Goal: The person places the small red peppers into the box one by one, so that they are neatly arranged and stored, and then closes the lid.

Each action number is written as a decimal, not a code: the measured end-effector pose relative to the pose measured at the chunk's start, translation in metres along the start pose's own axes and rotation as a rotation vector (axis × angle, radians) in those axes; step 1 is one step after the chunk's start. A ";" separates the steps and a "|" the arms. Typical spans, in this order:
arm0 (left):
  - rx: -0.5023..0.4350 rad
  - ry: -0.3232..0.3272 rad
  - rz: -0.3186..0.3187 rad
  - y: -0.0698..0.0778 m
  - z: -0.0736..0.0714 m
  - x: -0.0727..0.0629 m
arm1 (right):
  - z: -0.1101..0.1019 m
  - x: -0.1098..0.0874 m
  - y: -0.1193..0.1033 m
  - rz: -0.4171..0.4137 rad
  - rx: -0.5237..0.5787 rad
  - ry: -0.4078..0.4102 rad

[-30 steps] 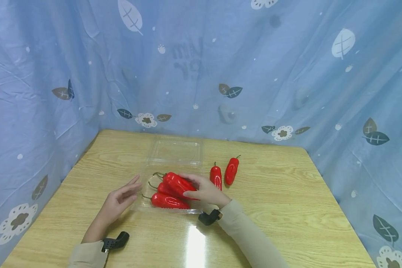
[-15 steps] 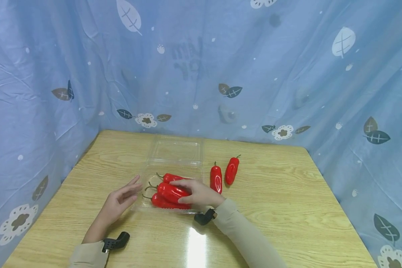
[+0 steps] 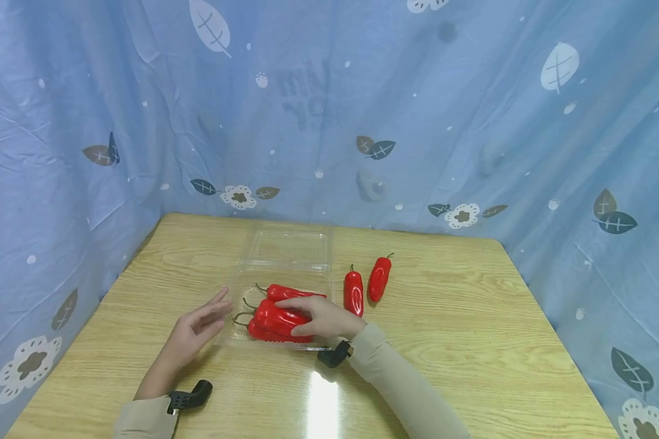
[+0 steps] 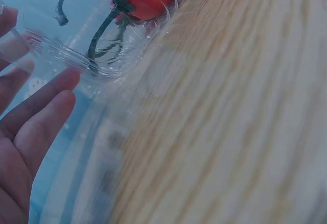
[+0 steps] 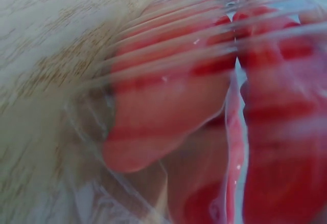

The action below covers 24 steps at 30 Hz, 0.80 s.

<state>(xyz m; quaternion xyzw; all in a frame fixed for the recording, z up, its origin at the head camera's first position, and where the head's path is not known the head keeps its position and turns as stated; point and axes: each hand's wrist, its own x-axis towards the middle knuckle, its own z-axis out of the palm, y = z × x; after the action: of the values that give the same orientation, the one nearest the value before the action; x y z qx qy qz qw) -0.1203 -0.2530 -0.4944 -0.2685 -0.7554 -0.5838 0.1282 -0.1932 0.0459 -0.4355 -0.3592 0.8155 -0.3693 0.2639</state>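
Wooden tabletop [image 3: 445, 323], boxed peppers [image 3: 273, 317] between hands [image 3: 194, 326] [image 3: 324, 317].

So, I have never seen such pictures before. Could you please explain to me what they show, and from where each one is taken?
There is no machine: a person works bare-handed. The wide picture comes from a camera on the head, the two close ones from the black wrist cameras. On the wooden table is an open clear plastic box. The right hand holds a red pepper in it, between fingers and thumb; at least two other peppers lie inside. Two loose peppers lie right of the box. The left hand holds nothing, its fingers near the box's left edge.
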 end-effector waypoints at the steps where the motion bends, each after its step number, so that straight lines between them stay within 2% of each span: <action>1: -0.008 0.003 0.005 0.000 0.000 0.000 | 0.000 0.000 0.000 0.000 -0.001 -0.001; 12: -0.027 0.007 0.016 0.001 0.002 -0.001 | 0.001 -0.001 0.001 0.000 0.006 0.011; 24: -0.036 0.013 0.013 0.000 0.002 0.000 | 0.002 0.002 0.003 -0.026 -0.046 0.042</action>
<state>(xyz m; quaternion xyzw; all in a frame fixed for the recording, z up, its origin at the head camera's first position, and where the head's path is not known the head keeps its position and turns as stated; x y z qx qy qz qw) -0.1198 -0.2510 -0.4946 -0.2720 -0.7421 -0.5983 0.1319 -0.1945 0.0446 -0.4388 -0.3681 0.8243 -0.3612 0.2337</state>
